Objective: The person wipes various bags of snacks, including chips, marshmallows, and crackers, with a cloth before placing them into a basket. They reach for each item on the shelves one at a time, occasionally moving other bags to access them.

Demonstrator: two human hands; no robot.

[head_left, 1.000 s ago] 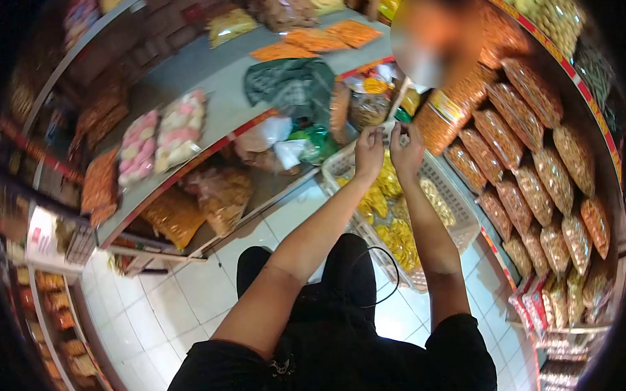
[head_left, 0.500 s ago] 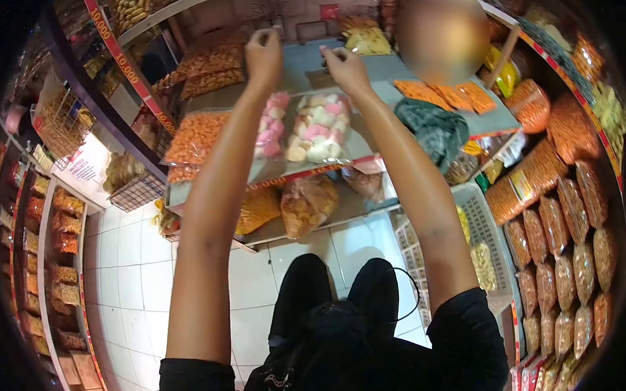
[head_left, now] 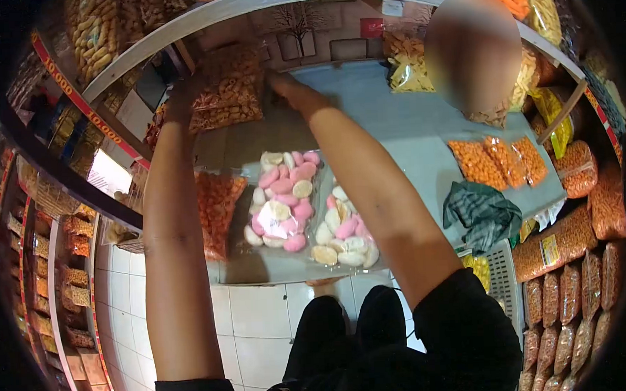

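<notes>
Both my arms stretch across a grey-blue covered shelf (head_left: 366, 131). My left hand (head_left: 185, 95), dark in shadow, is at the left side of the clear bags of brown ring-shaped snacks (head_left: 228, 95) at the back left; its fingers blend into the dark. On the other side of those bags is my right hand (head_left: 287, 87), its fingers apart and pointing toward their right edge. Nearer to me lie a clear bag of pink and white rounded snacks (head_left: 284, 203) and a similar bag (head_left: 340, 229), partly covered by my right forearm. A bag of orange snacks (head_left: 217, 209) lies beside my left forearm.
Small orange snack packs (head_left: 498, 161) and a dark green cloth (head_left: 482, 214) lie on the right of the shelf. A person with a blurred head (head_left: 473, 52) is behind it. A grey plastic basket (head_left: 505, 278) stands below. Packed snack racks (head_left: 568, 283) line the right side.
My hands have gone from raised above the shelf, fingertips pinched, to either side of the back-left snack bags. The view has shifted, showing more of the shelf.
</notes>
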